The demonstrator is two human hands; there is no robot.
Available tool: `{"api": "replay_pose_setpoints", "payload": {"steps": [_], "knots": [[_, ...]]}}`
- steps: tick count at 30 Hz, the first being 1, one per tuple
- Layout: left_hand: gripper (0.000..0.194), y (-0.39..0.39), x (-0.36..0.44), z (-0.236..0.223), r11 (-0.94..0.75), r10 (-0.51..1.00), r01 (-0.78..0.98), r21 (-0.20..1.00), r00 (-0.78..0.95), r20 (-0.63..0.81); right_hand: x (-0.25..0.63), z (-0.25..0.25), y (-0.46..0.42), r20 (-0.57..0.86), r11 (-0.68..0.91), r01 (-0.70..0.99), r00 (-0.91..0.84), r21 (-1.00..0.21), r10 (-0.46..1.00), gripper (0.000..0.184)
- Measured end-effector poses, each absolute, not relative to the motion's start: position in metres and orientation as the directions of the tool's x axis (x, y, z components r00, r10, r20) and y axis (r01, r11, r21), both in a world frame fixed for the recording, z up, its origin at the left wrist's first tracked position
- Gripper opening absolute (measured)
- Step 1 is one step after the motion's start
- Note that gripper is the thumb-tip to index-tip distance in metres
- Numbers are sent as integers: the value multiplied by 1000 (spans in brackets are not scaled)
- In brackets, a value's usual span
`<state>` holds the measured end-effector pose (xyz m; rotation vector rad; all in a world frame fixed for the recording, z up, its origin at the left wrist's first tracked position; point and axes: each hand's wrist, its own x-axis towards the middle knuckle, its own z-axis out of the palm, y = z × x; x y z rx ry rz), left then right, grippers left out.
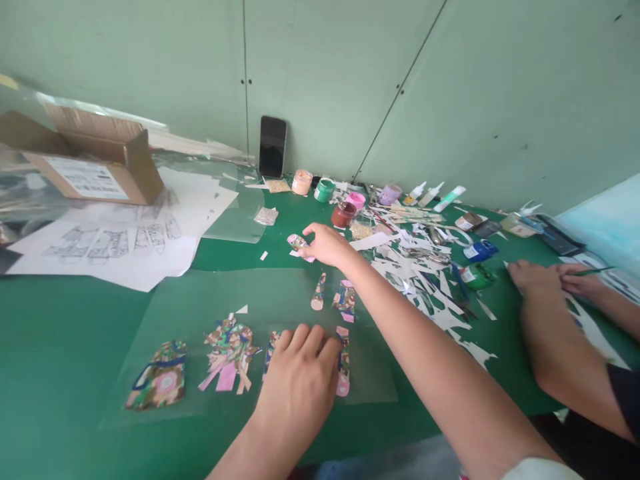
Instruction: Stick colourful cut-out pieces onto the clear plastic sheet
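My right hand (327, 245) reaches across the table and pinches a small camouflage-patterned piece with pink parts (296, 241) between thumb and fingers. Nearer to me, my left hand (303, 370) rests over a patterned piece (271, 347) on the clear plastic sheet (200, 290); its fingers are bent and slightly apart, with the tips hidden. Beside it lies a narrow patterned strip with a pink end (343, 367). Further up are a tapered piece (317, 292) and a patterned piece with pink edges (345, 300). To the left lie a cluster of patterned scraps (233, 350) and a larger patterned piece (163, 380).
Paint jars (344, 214), glue bottles (415, 193) and white paper scraps (415, 267) crowd the back right. A phone (273, 147) leans on the wall. At left stand a cardboard box (100, 160) and printed sheets (115, 240). Another person's hands (535, 277) work at far right.
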<state>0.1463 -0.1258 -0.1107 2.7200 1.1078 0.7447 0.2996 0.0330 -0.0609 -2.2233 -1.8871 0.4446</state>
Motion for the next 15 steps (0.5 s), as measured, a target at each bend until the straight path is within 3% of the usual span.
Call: {"api": "replay_pose_setpoints", "payload": {"steps": [4, 7, 10, 15], "knots": [[10, -124, 147, -111, -766, 633, 602, 223, 650, 419, 300, -63, 39, -137, -187, 910, 145, -370, 980, 28], [10, -124, 148, -109, -781, 612, 597, 181, 678, 407, 307, -60, 39, -59, -167, 882, 157, -442, 986, 14], [13, -131, 147, -108, -783, 606, 613, 109, 710, 359, 319, -52, 31, 58, -112, 860, 162, -498, 985, 12], [41, -146, 140, -110, -807, 556, 589, 40, 735, 388, 328, -39, -2, 227, -42, 912, 146, -408, 963, 30]]}}
